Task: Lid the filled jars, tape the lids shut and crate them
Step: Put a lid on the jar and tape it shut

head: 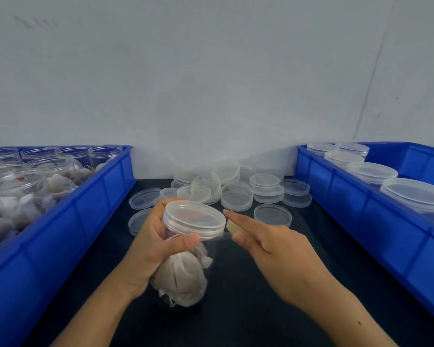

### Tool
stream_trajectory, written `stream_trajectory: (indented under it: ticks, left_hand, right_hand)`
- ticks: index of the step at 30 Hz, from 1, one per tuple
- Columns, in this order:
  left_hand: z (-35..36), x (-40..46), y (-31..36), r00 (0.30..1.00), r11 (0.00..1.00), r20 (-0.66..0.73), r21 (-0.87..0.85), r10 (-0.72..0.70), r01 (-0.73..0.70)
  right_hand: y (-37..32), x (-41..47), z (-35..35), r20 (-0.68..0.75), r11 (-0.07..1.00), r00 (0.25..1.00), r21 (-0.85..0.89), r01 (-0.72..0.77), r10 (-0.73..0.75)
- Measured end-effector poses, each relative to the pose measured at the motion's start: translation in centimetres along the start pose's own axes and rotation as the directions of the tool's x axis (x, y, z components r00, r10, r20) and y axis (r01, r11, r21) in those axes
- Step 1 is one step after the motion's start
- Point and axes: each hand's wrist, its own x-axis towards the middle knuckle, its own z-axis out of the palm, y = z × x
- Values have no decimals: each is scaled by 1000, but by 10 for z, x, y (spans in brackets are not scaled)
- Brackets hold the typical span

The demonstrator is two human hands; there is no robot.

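Mid desk, front: clear jar [186, 271] stands on the dark desk [261, 309], tipped a bit, full of white cloth bags [178, 279].
Lid: clear lid [194, 219] sits on top of the jar.
L hand: left hand [150, 244] wraps round the jar just under the lid; fingers curled round the far side, thumb [183, 242] pressed on the near side.
R hand: right hand [273, 244] is just beside the lid, to the right. Pointer finger straight, tip close to the lid rim. Thumb and another finger pinch a small yellowish bit, looks like tape [232, 227]; a thin clear strip runs from it to the jar under the lid.
Behind jar: pile of loose lids [236, 191] on the desk, some stacked, some flat, a few leaning.
L side: blue crate [90, 204] w/ open jars [35, 169] full of white bags.
R side: 2nd blue crate [361, 204] w/ lidded jars [371, 171] in a row.
Back: pale wall [211, 71].
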Motion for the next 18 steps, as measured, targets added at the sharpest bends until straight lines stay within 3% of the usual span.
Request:
stream_trajectory:
  ticks: [12, 18]
  left_hand:
    - [2, -5, 2, 996, 994, 54, -87, -68, 72]
    - [4, -8, 2, 999, 999, 12, -21, -40, 41]
  right_hand:
    - [-9, -2, 4, -43, 998, 999, 46, 34, -32]
    - [-9, -4, 8, -111, 998, 992, -16, 58, -59]
